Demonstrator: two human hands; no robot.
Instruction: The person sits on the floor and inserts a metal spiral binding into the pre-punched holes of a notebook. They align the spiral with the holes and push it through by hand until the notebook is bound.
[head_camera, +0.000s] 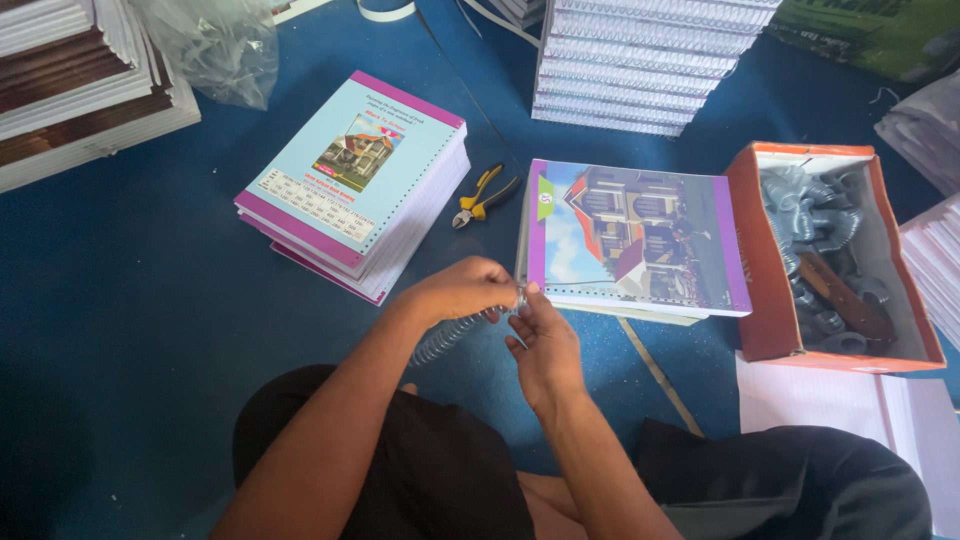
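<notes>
Just before the punched booklet (635, 240), a metal spiral coil (450, 332) is gripped by both the left hand (462, 290) and right hand (545, 350), held close together.

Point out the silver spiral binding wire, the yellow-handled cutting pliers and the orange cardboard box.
Silver spiral binding wire (445, 338), head view, middle of the coil.
Yellow-handled cutting pliers (483, 197), head view, on the handles.
Orange cardboard box (752, 250), head view, left wall.
</notes>
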